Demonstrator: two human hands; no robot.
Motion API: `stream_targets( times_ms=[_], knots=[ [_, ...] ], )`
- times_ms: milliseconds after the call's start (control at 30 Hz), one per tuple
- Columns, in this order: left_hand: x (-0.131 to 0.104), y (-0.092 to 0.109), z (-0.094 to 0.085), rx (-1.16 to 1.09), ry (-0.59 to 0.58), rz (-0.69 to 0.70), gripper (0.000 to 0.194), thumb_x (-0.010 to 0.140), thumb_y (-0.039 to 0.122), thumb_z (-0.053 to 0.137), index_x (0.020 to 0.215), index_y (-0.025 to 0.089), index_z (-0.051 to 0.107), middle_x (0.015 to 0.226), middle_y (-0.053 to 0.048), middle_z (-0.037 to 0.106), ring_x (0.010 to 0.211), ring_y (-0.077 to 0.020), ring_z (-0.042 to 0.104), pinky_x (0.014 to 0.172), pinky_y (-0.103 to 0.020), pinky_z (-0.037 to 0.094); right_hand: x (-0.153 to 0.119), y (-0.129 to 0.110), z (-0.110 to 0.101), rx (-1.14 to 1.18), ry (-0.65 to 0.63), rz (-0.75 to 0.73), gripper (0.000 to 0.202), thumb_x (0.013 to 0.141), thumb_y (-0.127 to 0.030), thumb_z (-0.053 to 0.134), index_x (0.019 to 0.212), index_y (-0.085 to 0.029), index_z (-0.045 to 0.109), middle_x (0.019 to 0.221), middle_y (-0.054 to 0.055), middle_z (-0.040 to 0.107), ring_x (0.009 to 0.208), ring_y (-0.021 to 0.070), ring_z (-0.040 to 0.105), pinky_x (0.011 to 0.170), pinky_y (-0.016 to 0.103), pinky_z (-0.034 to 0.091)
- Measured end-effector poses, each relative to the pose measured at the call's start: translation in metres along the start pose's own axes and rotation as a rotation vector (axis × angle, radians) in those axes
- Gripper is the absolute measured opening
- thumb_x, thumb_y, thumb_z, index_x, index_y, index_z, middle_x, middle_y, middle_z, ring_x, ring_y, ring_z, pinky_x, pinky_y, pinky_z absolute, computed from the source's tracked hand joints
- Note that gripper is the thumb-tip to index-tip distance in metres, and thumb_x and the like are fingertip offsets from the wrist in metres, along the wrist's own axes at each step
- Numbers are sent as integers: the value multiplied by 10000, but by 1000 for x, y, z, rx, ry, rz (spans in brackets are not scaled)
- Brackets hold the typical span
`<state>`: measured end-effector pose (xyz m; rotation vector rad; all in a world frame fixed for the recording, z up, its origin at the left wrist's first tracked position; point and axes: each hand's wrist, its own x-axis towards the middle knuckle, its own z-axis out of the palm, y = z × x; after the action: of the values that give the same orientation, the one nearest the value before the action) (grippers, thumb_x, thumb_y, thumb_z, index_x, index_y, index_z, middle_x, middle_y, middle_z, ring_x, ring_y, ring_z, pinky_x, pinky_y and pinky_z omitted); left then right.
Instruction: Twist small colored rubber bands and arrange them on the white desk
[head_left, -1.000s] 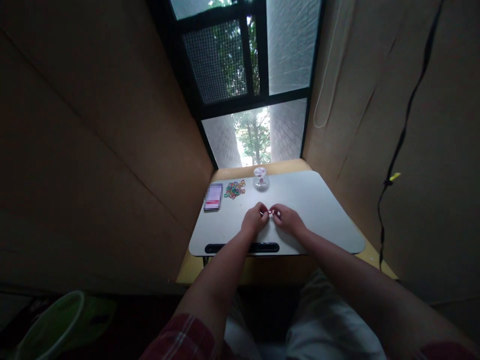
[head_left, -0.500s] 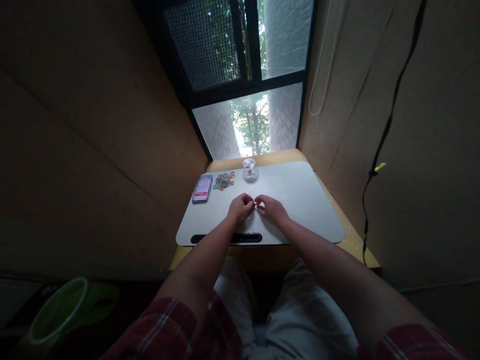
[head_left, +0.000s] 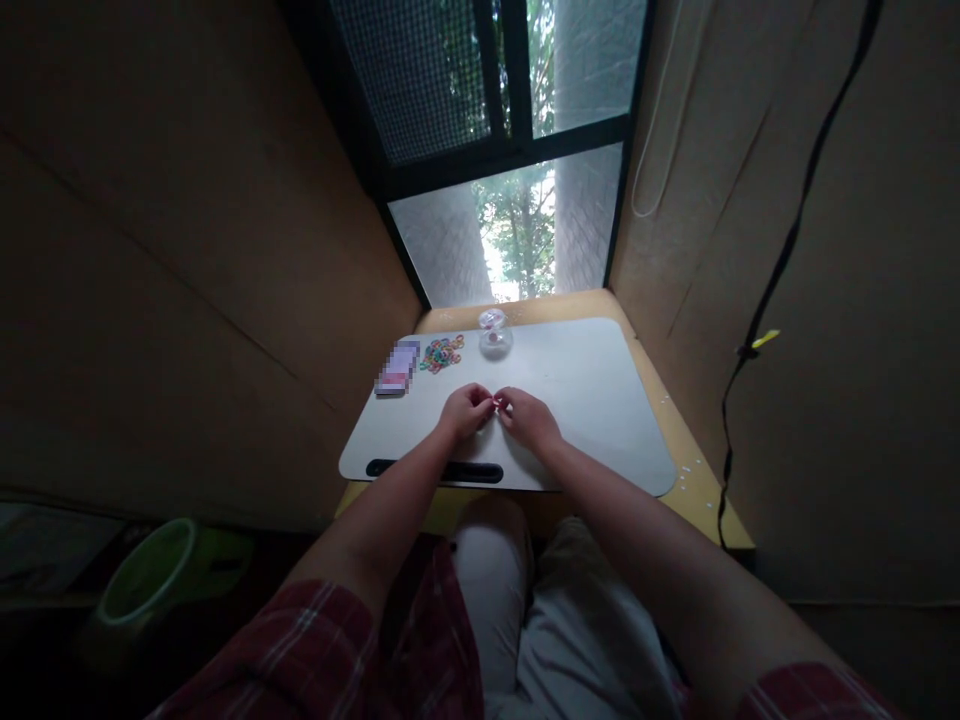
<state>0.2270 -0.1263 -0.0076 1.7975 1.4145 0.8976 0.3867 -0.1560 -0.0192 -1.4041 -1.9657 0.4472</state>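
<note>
My left hand (head_left: 464, 411) and my right hand (head_left: 525, 414) meet fingertip to fingertip above the middle of a white board (head_left: 592, 400). Both are closed in a pinch around a tiny red thing (head_left: 496, 403) between them, too small to make out. Beyond the hands stands a clear round container (head_left: 495, 342) with its lid tilted up behind it. A loose pile of coloured rings (head_left: 442, 353) lies to its left.
A phone-like object (head_left: 398, 368), pixelated, lies at the board's left edge. A black slot (head_left: 472, 472) runs along the near edge. Small white bits dot the yellow table (head_left: 701, 500) at right. A green bin (head_left: 150, 575) stands at lower left.
The view has shifted a little, so the board and hands appear slightly further left. Both hands keep their pinch on the small red thing; their grip looks nearly the same.
</note>
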Motion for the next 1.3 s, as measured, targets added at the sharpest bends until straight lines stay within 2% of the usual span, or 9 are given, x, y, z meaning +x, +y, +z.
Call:
stream_targets(
  times_ms=[167,400,533,767,1000,1300],
  knots=[
    [-3,3,0,25,-3,-21,168,717,316,626,745,155,586,579,21,596,495,-88,492,483,-202,368,-3,-3,-4,29,-5,-6,224,859,-198,523,1066,-257,585,1003,21,656,820,156,576,721,257,403],
    [-4,4,-1,9,-28,-8,179,726,334,613,749,158,588,563,28,588,469,-88,486,472,-205,366,-3,-4,-6,57,-1,13,187,855,-194,521,1018,-249,594,980,21,654,823,151,582,732,251,412],
    [-4,2,-1,21,-21,37,168,725,322,614,752,156,599,589,20,603,495,-92,505,484,-206,375,-3,-3,-5,53,7,13,197,836,-171,537,1009,-244,597,979,20,649,829,147,577,745,249,411],
    [-2,-5,-1,11,-78,53,161,752,318,575,777,159,585,583,33,580,477,-85,492,461,-198,353,-4,-2,-4,39,28,14,218,788,-127,563,976,-221,617,940,23,642,813,141,569,747,243,407],
    [0,-10,0,89,-57,118,150,748,300,574,767,159,623,628,19,607,549,-89,516,523,-201,367,-4,-1,-3,13,48,11,223,767,-110,557,946,-220,631,900,17,635,801,141,562,744,252,403],
    [-1,-7,-2,99,-89,136,145,766,291,570,793,161,629,684,12,642,593,-90,547,564,-204,390,-5,0,-3,-1,62,-1,165,776,-135,548,898,-203,636,886,21,638,775,134,565,732,246,416]
  ],
)
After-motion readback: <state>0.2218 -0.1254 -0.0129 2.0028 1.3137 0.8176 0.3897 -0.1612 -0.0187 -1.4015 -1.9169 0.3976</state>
